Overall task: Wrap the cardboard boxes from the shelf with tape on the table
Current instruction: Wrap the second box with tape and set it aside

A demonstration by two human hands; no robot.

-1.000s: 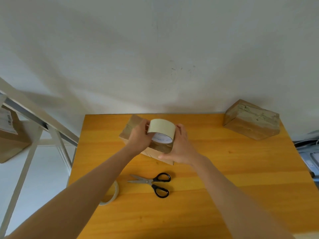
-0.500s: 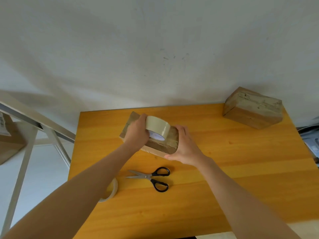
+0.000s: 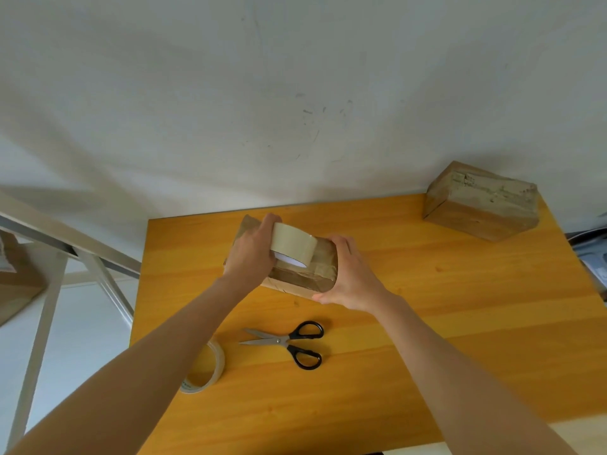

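Left fingers point(image 3: 270, 221) around tape roll point(image 3: 290, 241) atop box point(image 3: 305, 278), right fingers point(image 3: 341, 244) around box end, near table point(image 3: 427, 323) back edge.

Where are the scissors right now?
In the head view the black-handled scissors lie flat on the orange table, just nearer the person than the held cardboard box, with a clear tape roll to their left.

black-handled scissors point(image 3: 283, 340) lying flat, blades slightly apart, tips pointing left; scuffed white wall point(image 3: 295, 93) behind
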